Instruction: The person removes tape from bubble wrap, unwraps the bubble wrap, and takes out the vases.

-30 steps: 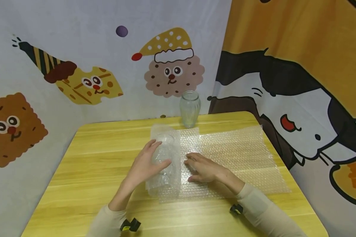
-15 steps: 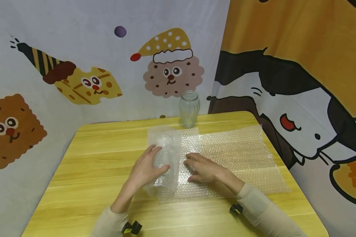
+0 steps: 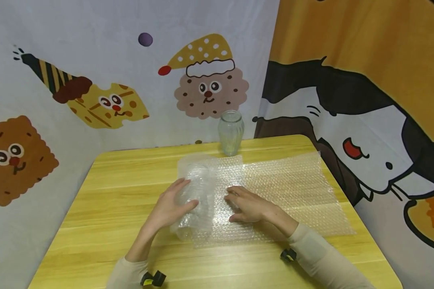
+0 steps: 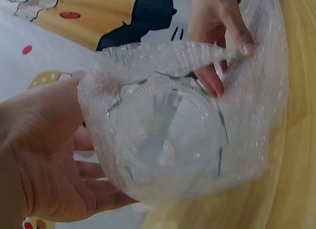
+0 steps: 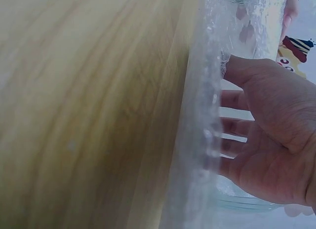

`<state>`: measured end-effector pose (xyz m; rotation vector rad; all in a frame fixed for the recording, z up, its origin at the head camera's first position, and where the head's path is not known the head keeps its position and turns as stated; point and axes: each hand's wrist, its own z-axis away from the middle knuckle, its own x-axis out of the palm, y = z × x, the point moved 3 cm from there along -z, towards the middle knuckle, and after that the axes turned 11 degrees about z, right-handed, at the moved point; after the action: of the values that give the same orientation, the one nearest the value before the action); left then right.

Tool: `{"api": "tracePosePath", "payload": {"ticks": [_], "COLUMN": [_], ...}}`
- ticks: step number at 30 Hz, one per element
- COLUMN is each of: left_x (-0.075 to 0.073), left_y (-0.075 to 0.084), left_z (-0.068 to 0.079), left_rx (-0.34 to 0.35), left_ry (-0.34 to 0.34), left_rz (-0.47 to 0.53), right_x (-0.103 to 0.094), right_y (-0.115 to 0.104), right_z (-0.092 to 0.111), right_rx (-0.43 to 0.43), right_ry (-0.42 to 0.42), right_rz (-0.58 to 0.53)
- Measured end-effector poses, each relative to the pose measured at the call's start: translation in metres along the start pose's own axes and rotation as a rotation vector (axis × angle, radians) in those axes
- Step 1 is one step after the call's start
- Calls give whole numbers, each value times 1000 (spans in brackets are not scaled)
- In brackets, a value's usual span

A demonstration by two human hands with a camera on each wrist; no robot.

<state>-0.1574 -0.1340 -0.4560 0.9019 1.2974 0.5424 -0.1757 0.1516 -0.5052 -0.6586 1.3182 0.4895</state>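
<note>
A clear glass vase (image 4: 165, 125) lies on its side, rolled in bubble wrap (image 3: 199, 174); its round ribbed base shows in the left wrist view. My left hand (image 3: 171, 204) holds this bundle from the left, thumb on top and fingers around its far side. The flat bubble wrap sheet (image 3: 289, 188) runs from the bundle to the right across the table. My right hand (image 3: 249, 206) rests with its fingertips on the sheet, just right of the bundle. In the right wrist view, the spread fingers of that hand (image 5: 276, 125) touch the wrap.
A second clear glass vase (image 3: 231, 132) stands upright near the table's back edge, behind the wrap. The wooden table (image 3: 123, 188) meets a cartoon-printed cloth (image 3: 123, 40) at the back. Another printed cloth (image 3: 365, 80) hangs on the right.
My left hand has moved slightly left, and the wrapped vase has rolled left with it. The right hand stays in the same place on the sheet.
</note>
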Motion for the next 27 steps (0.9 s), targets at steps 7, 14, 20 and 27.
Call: {"api": "tracePosePath", "payload": {"ticks": [7, 14, 20, 27], "left_x": [-9, -14, -18, -21], "left_y": [-22, -48, -58, -64], "left_z": [7, 11, 12, 12], "left_rx": [38, 111, 120, 115], "left_ry": [-22, -63, -84, -100], "left_rz": [159, 348, 394, 443], "right_x": [0, -3, -2, 0], "right_y": [-1, -1, -1, 0], "right_z": [0, 1, 2, 0], "right_rx": [-13, 10, 12, 16], "right_ry": [4, -2, -11, -4], "right_rz": [21, -15, -36, -25]}}
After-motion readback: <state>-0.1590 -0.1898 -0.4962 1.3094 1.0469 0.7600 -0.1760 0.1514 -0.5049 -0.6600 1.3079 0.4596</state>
